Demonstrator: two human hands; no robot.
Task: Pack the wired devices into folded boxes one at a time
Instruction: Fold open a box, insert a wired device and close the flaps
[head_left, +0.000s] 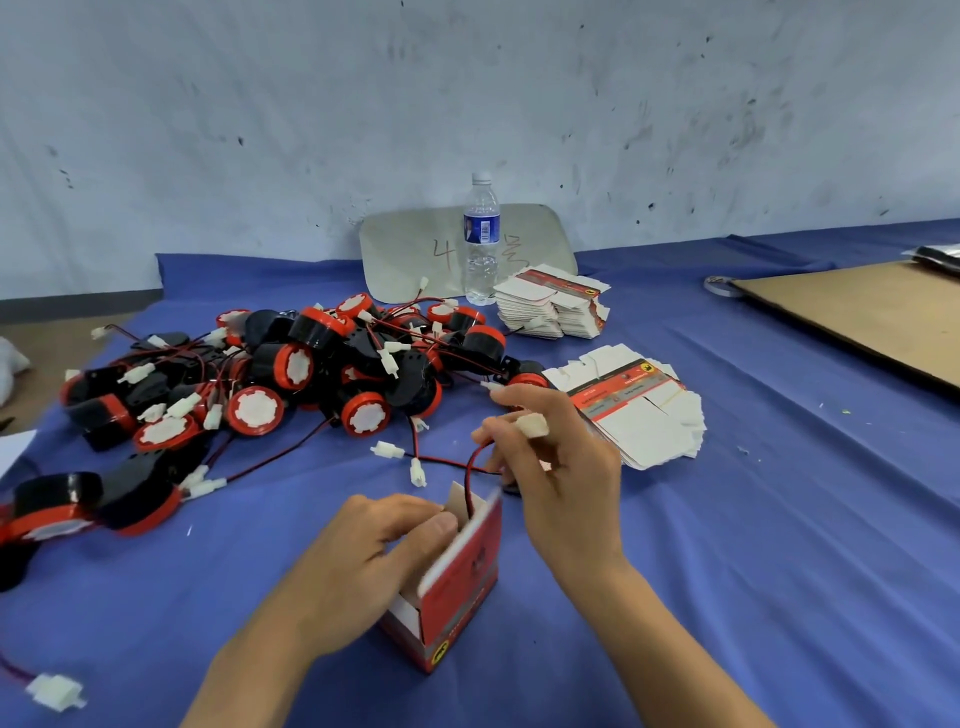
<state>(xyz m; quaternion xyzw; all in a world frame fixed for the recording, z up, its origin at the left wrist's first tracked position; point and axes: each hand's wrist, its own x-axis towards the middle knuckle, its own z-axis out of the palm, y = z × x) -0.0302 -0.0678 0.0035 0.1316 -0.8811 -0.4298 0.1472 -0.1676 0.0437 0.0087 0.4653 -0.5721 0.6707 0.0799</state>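
A red and white folded box (457, 592) stands on the blue cloth in front of me, its top open. My left hand (374, 561) grips the box at its upper left edge. My right hand (556, 457) pinches a white connector (532, 425) above the box; its red and black wire (470, 480) loops down into the box. The device inside is hidden. A pile of black and red wired devices (291, 384) lies at the left.
Two stacks of flat unfolded boxes lie at the right, one near (649, 421), one farther back (556, 309). A water bottle (481, 239) stands before a grey plate (410, 249) by the wall. A cardboard sheet (872, 317) lies far right. Loose connector (54, 691) at bottom left.
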